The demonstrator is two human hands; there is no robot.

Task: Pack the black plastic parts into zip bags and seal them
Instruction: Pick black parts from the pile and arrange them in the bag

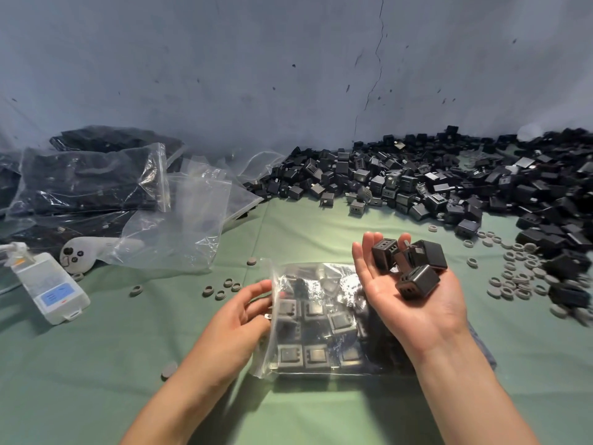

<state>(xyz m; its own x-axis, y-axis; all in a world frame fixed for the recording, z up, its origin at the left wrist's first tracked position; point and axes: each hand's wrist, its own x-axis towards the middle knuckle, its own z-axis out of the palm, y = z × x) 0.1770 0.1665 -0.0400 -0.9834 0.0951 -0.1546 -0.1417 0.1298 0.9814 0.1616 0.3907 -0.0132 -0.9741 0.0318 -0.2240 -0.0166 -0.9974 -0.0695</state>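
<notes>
The right hand [414, 293] lies palm up, cupping a few black parts [410, 261] loosely, fingers uncurled, above the zip bag [308, 319] on the green cloth [96, 364]. The left hand [237, 319] pinches the bag's left edge, apparently the mouth. Those parts look hard, light and boxy, easy to tip in. The film looks thin, slick and floppy, so I'd hold it at the rim. The bag lies flat, its long side running left to right, the opening facing left. Rows of parts already sit inside.
</notes>
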